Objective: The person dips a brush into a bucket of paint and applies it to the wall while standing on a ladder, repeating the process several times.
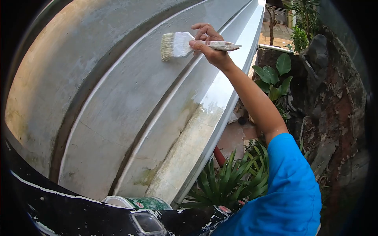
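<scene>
My right hand [210, 45] reaches up from the right and is closed round the paint-spattered handle of a wide paintbrush [183, 44]. The thumb and fingers pinch the handle near the white-coated head, and the pale bristles point left. Behind the brush lies a grey concrete surface [118, 90] with raised mouldings running lengthwise, and the bristles overlap it in this view. Fresh white covers the upper part of the flat edge strip [222, 88]; its lower part is bare and stained. My left hand is out of view.
A green and white paint bucket [149, 203] shows at the bottom, partly hidden by a black, paint-flecked surface [86, 212]. Below the concrete edge on the right are leafy plants [232, 177] and a rough rocky bank [334, 118].
</scene>
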Motion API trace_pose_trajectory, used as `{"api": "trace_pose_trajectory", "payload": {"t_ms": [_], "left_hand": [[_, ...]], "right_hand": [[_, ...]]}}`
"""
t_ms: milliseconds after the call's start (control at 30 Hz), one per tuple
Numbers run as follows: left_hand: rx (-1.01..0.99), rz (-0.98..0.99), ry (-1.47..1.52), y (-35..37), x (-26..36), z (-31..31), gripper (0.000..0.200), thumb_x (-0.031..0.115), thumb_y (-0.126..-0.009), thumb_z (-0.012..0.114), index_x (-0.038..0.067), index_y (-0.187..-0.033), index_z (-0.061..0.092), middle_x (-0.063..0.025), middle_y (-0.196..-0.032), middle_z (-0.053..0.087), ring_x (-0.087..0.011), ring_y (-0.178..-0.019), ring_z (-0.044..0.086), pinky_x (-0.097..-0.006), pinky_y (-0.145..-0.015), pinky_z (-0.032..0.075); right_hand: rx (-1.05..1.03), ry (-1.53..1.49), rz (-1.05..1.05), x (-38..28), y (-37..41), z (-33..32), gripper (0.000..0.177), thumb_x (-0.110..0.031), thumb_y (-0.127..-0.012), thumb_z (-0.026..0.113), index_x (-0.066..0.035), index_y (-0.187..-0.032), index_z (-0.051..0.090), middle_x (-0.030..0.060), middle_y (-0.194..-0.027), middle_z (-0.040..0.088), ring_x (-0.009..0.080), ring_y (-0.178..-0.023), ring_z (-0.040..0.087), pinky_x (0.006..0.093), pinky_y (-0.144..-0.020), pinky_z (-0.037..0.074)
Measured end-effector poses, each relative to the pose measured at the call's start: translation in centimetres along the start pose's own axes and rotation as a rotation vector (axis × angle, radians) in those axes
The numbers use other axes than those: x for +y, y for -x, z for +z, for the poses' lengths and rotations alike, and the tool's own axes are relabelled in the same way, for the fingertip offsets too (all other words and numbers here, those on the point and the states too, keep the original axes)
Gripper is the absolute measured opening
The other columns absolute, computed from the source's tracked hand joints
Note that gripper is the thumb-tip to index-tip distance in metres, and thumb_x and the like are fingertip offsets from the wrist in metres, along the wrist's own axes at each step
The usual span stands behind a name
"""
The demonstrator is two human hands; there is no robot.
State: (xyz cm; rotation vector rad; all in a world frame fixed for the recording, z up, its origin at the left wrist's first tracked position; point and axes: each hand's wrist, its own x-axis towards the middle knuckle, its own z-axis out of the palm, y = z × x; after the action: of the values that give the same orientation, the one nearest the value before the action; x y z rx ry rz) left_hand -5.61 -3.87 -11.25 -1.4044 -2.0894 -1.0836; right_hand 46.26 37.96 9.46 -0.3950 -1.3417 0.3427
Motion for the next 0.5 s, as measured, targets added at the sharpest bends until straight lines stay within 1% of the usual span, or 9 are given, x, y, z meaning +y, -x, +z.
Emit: {"api": "trace_pose_trajectory", "payload": {"t_ms": [67, 100, 200, 267, 300, 400, 433, 467, 500], "left_hand": [[-0.010, -0.006, 0.005, -0.2, 0.2, 0.0, 0.083, 0.032, -0.086, 0.068, -0.016, -0.137, 0.024, -0.0371, -0.125, 0.044, -0.0377, -0.111, 0.050, -0.0426, -0.095, 0.042], [-0.010, -0.010, 0.009, -0.2, 0.2, 0.1, 0.083, 0.032, -0.086, 0.068, -0.016, -0.137, 0.024, -0.0371, -0.125, 0.044, -0.0377, -0.111, 0.050, -0.0426, -0.095, 0.042], [-0.003, -0.028, 0.009, -0.4, 0.3, 0.2, 0.083, 0.032, -0.086, 0.068, -0.016, -0.137, 0.024, -0.0372, -0.125, 0.044, -0.0377, -0.111, 0.050, -0.0426, -0.095, 0.042], [-0.005, -0.036, 0.005, -0.4, 0.3, 0.2, 0.083, 0.032, -0.086, 0.068, -0.016, -0.137, 0.024, -0.0372, -0.125, 0.044, -0.0377, -0.110, 0.050, -0.0425, -0.095, 0.042], [-0.004, -0.041, 0.007, -0.4, 0.4, 0.3, 0.083, 0.032, -0.086, 0.068, -0.016, -0.137, 0.024, -0.0372, -0.125, 0.044, -0.0376, -0.110, 0.050, -0.0425, -0.095, 0.042], [-0.005, -0.046, 0.013, -0.7, 0.5, 0.3, 0.083, 0.033, -0.086, 0.068, -0.016, -0.137, 0.024, -0.0373, -0.125, 0.044, -0.0376, -0.110, 0.050, -0.0425, -0.095, 0.042], [-0.010, -0.044, 0.012, -0.7, 0.4, 0.2, 0.083, 0.033, -0.086, 0.068, -0.016, -0.137, 0.024, -0.0373, -0.125, 0.044, -0.0376, -0.110, 0.050, -0.0424, -0.095, 0.042], [-0.009, -0.045, 0.017, -0.7, 0.5, 0.4, 0.083, 0.033, -0.086, 0.068, -0.016, -0.137, 0.024, -0.0373, -0.125, 0.044, -0.0376, -0.110, 0.050, -0.0424, -0.095, 0.042], [-0.009, -0.047, 0.020, -0.8, 0.5, 0.4, 0.083, 0.033, -0.086, 0.068, -0.016, -0.137, 0.024, -0.0373, -0.125, 0.044, -0.0376, -0.110, 0.050, -0.0424, -0.095, 0.042]], "right_hand": [[0.054, 0.160, 0.130, 1.1, -0.6, -3.6, 0.029, -0.018, -0.083, 0.073, -0.001, -0.100, 0.058, 0.0111, -0.097, 0.064, 0.0153, -0.086, 0.063, 0.0262, -0.076, 0.052], [0.079, 0.225, 0.083, 1.5, -1.3, -5.1, 0.041, -0.027, -0.078, 0.078, 0.001, -0.103, 0.062, 0.0115, -0.094, 0.068, 0.0152, -0.084, 0.065, 0.0265, -0.074, 0.053], [0.131, 0.292, 0.108, 0.6, -3.2, -8.0, 0.039, -0.030, -0.080, 0.077, 0.004, -0.097, 0.067, 0.0106, -0.085, 0.069, 0.0148, -0.076, 0.067, 0.0263, -0.069, 0.055], [0.332, 0.372, 0.056, 1.0, -4.8, -9.0, 0.038, -0.029, -0.082, 0.075, 0.005, -0.096, 0.068, 0.0096, -0.085, 0.070, 0.0142, -0.076, 0.067, 0.0257, -0.067, 0.055], [0.389, 0.530, 0.031, 1.2, -5.5, -9.5, 0.032, -0.030, -0.082, 0.074, 0.001, -0.093, 0.070, 0.0089, -0.077, 0.070, 0.0150, -0.070, 0.067, 0.0277, -0.065, 0.054], [0.402, 1.036, 0.016, 2.9, -6.8, -9.4, 0.027, -0.031, -0.081, 0.072, -0.005, -0.087, 0.071, 0.0093, -0.066, 0.066, 0.0204, -0.063, 0.066, 0.0314, -0.061, 0.053], [0.345, 1.067, -0.038, 3.7, -6.8, -8.2, 0.024, -0.032, -0.081, 0.069, -0.008, -0.081, 0.070, 0.0115, -0.062, 0.063, 0.0277, -0.059, 0.063, 0.0361, -0.059, 0.051], [0.385, 1.233, -0.157, 4.7, -6.4, -6.6, 0.025, -0.031, -0.080, 0.068, -0.007, -0.077, 0.068, 0.0127, -0.064, 0.064, 0.0314, -0.060, 0.064, 0.0382, -0.058, 0.050], [0.405, 1.212, -0.140, 4.4, -5.6, -4.5, 0.024, -0.028, -0.080, 0.068, -0.006, -0.073, 0.065, 0.0140, -0.065, 0.064, 0.0332, -0.061, 0.064, 0.0395, -0.057, 0.050]]}}
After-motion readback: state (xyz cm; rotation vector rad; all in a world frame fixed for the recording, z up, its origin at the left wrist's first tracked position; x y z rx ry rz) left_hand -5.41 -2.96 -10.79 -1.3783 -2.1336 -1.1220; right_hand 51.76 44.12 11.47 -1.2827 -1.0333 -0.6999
